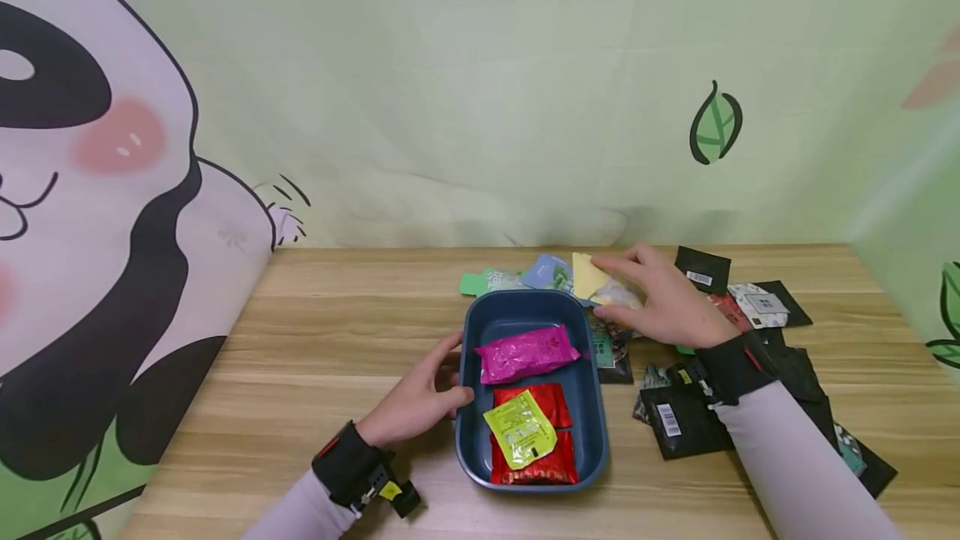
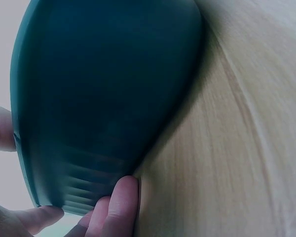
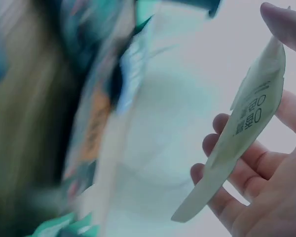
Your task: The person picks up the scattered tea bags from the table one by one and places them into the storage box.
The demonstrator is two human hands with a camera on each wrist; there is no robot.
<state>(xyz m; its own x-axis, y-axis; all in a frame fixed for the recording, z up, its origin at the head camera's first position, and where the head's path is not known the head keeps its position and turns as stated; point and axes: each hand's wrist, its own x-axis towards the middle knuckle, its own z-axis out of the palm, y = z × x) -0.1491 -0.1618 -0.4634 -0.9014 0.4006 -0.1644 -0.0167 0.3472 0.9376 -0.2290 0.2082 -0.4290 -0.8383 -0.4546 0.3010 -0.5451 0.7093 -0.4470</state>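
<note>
A blue rectangular container [image 1: 465, 432] stands on the wooden table, its long side running away from me. My left hand [image 1: 420, 398] grips its left wall, thumb at the rim; in the left wrist view, fingertips [image 2: 122, 195] press low against the outer wall [image 2: 108, 98]. Inside lie a magenta packet [image 1: 527, 354], red packets [image 1: 543, 467] and a yellow-green sachet [image 1: 520, 430] on top of the red ones. Beyond the container's far right corner, my right hand [image 1: 667, 298] pinches a pale yellow packet [image 1: 588, 275] between thumb and fingers. Dark print shows on this packet [image 3: 246, 116] in the right wrist view.
Behind the container lie a green-and-white packet [image 1: 498, 280] and a blue one [image 1: 546, 271]. To the right, several black packets [image 1: 686, 423] are heaped under and around my right forearm, along with a white-labelled one [image 1: 759, 305]. A printed cloth backdrop [image 1: 480, 132] rises at the table's far edge.
</note>
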